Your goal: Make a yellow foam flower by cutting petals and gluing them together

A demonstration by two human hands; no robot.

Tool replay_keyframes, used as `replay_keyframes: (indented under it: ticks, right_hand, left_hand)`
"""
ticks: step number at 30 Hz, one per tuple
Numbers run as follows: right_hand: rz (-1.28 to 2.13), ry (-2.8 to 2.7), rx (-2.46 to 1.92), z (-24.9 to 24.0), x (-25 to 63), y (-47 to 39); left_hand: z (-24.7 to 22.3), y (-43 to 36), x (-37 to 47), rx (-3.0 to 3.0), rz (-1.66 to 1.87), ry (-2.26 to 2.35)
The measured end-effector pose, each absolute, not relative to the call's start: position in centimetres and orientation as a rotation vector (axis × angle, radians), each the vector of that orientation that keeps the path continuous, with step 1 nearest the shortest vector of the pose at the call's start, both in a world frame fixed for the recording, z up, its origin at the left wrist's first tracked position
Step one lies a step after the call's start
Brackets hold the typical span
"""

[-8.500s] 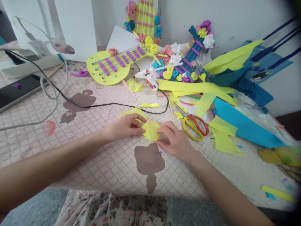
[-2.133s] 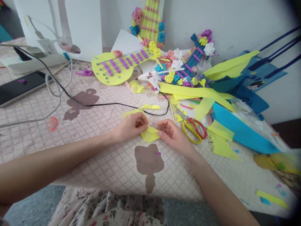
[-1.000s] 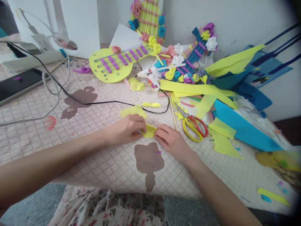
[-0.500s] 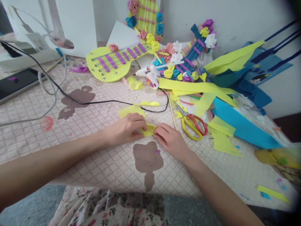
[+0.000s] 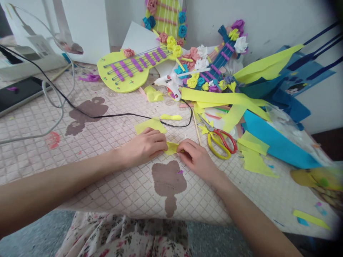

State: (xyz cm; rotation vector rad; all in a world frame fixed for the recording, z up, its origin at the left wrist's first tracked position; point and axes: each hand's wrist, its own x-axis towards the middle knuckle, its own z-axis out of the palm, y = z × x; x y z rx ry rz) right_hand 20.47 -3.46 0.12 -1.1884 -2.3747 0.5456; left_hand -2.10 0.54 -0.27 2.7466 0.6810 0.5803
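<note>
Between my two hands a small piece of yellow crepe paper is held just above or on the quilted tablecloth. My left hand pinches its left end, with the fingertips curled over the paper. At the other end my right hand grips it between thumb and fingers. Beyond my left hand lies a flat yellow paper piece, and farther back a small twisted yellow strip. Scissors with red and yellow handles lie to the right of my right hand, beside a thin wooden stick.
A white glue gun rests behind, its black cord crossing the table. Farther back are a yellow paper guitar and a blue one with paper flowers. Blue crepe paper lies right; a phone lies left.
Both hands stay nearly in place on the yellow paper. My left fingers have closed further over it, and my right hand has shifted slightly right.
</note>
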Motion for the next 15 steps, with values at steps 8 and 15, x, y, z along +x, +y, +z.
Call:
replay_keyframes:
  ticks: [8,15]
  right_hand:
    - [0.579,-2.363,-1.278,0.21,20.42,-3.56]
    - [0.585,-2.367,-1.283,0.27,20.45,-3.69]
  left_hand:
    - [-0.76,0.37,-1.98,2.583,0.628,0.809]
    - [-0.83,0.53,-2.1,2.645,0.61,0.773]
